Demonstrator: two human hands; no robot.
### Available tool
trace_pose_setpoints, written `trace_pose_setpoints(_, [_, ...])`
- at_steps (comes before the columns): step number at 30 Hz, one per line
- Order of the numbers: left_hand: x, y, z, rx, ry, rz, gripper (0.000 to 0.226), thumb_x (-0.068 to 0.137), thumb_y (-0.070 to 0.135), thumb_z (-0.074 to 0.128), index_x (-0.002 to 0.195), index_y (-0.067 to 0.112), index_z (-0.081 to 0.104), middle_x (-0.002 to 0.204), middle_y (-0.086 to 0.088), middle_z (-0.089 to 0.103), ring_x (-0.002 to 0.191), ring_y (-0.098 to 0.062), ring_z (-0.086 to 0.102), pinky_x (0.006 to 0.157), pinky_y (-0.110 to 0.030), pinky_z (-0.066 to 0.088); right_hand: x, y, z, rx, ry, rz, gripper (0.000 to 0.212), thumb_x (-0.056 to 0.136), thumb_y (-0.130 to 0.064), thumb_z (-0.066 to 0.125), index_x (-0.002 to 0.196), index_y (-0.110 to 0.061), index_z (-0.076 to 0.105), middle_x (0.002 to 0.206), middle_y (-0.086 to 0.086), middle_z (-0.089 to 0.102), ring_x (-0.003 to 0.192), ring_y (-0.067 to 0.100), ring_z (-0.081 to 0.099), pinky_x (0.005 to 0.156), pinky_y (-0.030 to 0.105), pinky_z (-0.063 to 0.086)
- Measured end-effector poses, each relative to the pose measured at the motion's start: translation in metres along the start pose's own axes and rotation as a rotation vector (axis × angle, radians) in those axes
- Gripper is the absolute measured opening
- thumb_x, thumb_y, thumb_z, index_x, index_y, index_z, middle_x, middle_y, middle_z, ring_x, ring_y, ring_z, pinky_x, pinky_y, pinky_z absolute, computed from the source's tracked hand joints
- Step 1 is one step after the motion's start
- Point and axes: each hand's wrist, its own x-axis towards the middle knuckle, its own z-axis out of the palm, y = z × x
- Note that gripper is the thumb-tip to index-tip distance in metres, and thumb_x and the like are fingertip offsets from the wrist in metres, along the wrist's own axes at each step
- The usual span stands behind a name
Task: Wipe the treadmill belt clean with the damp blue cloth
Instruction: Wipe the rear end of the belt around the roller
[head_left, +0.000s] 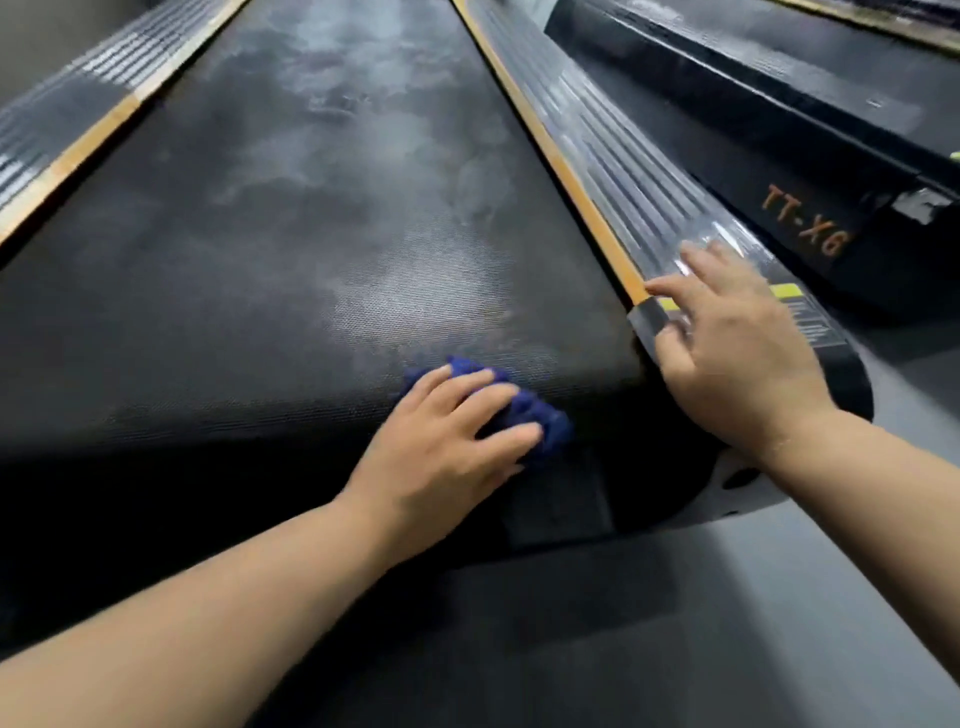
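Note:
The black treadmill belt (291, 218) runs away from me, with pale dusty smears down its middle and near its rear end. A bunched blue cloth (540, 410) lies at the belt's rear edge, right of centre. My left hand (447, 441) presses down on the cloth with fingers spread over it. My right hand (727, 343) rests flat on the rear end of the right side rail (587, 130), fingers apart, holding nothing.
An orange strip lines each side of the belt, with ribbed grey rails outside; the left rail (78, 98) is at the far left. A second black treadmill (769, 135) marked TT-X6 stands close on the right. Grey floor (779, 623) lies behind the belt's end.

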Motion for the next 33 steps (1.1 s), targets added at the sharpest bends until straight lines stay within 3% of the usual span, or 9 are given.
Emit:
trace_pose_setpoints(2, [-0.01,-0.012,0.001,0.033,-0.063,0.132,0.025,0.087,0.031,0.059,0.112,0.03,0.054,0.13,-0.008,0.058,0.121,-0.031,0.054,0.101,-0.051,0.039,-0.004,0.013,0.011,-0.065,-0.034,0.005,0.052,0.078,-0.026,0.035,0.117,-0.006,0.063,0.138,0.021,0.048,0.134,0.038,0.036,0.112,0.051,0.026])
trace_pose_setpoints(4, [0.005,-0.009,0.004,0.039,-0.091,0.079,0.027,0.089,0.034,0.05,0.116,0.032,0.049,0.137,-0.006,0.053,0.124,-0.03,0.051,0.103,-0.054,0.037,-0.008,0.018,0.019,-0.024,-0.041,0.047,0.048,0.08,-0.025,0.037,0.117,-0.01,0.062,0.14,0.016,0.048,0.136,0.035,0.034,0.111,0.053,0.027])
trace_pose_setpoints(6, [0.035,0.006,0.009,0.002,-0.131,-0.088,0.035,0.088,0.037,0.043,0.123,0.036,0.049,0.14,-0.004,0.05,0.126,-0.029,0.05,0.103,-0.058,0.035,-0.008,0.02,0.022,0.057,-0.026,0.091,0.044,0.083,-0.026,0.038,0.118,-0.014,0.062,0.142,0.01,0.047,0.138,0.029,0.031,0.113,0.05,0.025])
trace_pose_setpoints(9, [0.084,0.023,0.013,-0.139,-0.091,-0.447,0.042,0.087,0.041,0.039,0.126,0.038,0.054,0.14,0.003,0.05,0.127,-0.024,0.048,0.107,-0.055,0.028,-0.005,0.023,0.021,0.175,0.035,0.134,0.04,0.089,-0.024,0.038,0.119,-0.013,0.062,0.141,0.007,0.048,0.138,0.024,0.031,0.113,0.028,0.016])
trace_pose_setpoints(11, [0.095,0.025,0.017,-0.148,-0.063,-0.542,0.038,0.087,0.04,0.042,0.12,0.036,0.059,0.135,0.005,0.054,0.122,-0.022,0.05,0.107,-0.052,0.027,-0.004,0.024,0.019,0.223,0.066,0.17,0.037,0.092,-0.023,0.04,0.12,-0.014,0.061,0.14,0.005,0.049,0.139,0.02,0.031,0.111,0.023,0.015])
trace_pose_setpoints(18, [0.027,-0.007,0.006,0.073,-0.101,0.223,0.038,0.091,0.025,0.05,0.128,0.031,0.05,0.143,-0.001,0.047,0.124,-0.031,0.052,0.1,-0.058,0.038,-0.004,0.036,0.017,0.254,0.113,0.216,0.042,0.088,-0.025,0.037,0.118,-0.013,0.063,0.134,0.007,0.054,0.136,0.022,0.035,0.112,0.025,0.019])
trace_pose_setpoints(23, [0.073,0.031,0.028,0.139,-0.114,0.326,0.038,0.092,0.018,0.042,0.125,0.027,0.061,0.143,-0.006,0.048,0.126,-0.036,0.049,0.102,-0.062,0.034,-0.004,0.035,0.017,0.309,0.164,0.217,0.035,0.089,-0.02,0.039,0.111,-0.01,0.065,0.123,0.006,0.061,0.13,0.022,0.044,0.11,0.03,0.03])
trace_pose_setpoints(28, [0.052,0.007,0.01,0.143,-0.189,0.524,0.041,0.098,0.017,0.031,0.121,0.026,0.064,0.141,0.001,0.05,0.127,-0.034,0.048,0.103,-0.053,0.04,-0.014,0.037,0.013,0.339,0.16,0.161,0.029,0.09,-0.016,0.044,0.108,-0.01,0.065,0.118,0.007,0.062,0.129,0.023,0.045,0.109,0.033,0.032])
trace_pose_setpoints(33, [0.055,0.009,0.002,0.189,-0.187,0.643,0.047,0.102,0.018,0.026,0.1,0.023,0.073,0.122,0.0,0.065,0.118,-0.031,0.057,0.105,-0.049,0.039,-0.024,0.041,0.014,0.28,0.107,0.045,0.031,0.088,-0.017,0.046,0.109,-0.009,0.067,0.122,0.01,0.062,0.128,0.028,0.046,0.112,0.037,0.03])
